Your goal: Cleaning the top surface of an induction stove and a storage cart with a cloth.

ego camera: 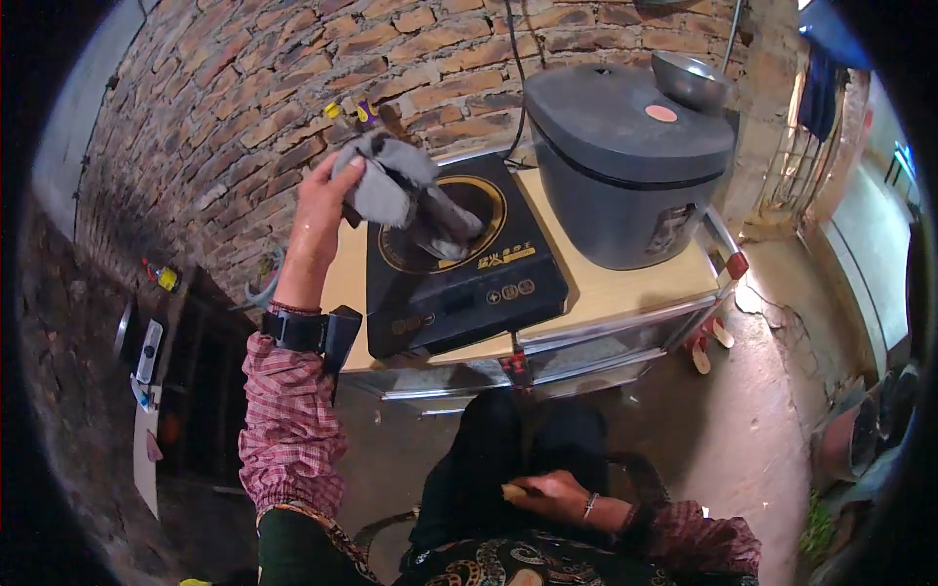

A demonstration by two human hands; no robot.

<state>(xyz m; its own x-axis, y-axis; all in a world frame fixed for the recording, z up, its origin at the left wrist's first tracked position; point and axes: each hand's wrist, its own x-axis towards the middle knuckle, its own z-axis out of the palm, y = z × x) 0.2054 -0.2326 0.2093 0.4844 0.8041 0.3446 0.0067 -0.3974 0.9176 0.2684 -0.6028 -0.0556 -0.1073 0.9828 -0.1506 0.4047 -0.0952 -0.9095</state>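
Note:
My left hand (327, 194) grips a grey cloth (377, 190) by its bunched upper part. The cloth's darker end hangs over the ring of a black induction cooker (440, 315), and whether it touches the glass is hard to tell. Touch buttons and gold writing mark the cooker's front. My right hand (553, 494) rests low over my lap, its fingers closed around a small tan piece (511, 492) that is too small to identify. The cooker stands on a light wood-topped cabinet (469, 351) with metal-edged doors.
Right of the cooker stands a large grey lidded bin (623, 198), with a metal bowl (689, 79) on its lid. Behind runs a brick wall (256, 110) with a black cable (517, 73). Slippers (707, 348) lie on the floor by the cabinet. Dark shelving (209, 381) is at left.

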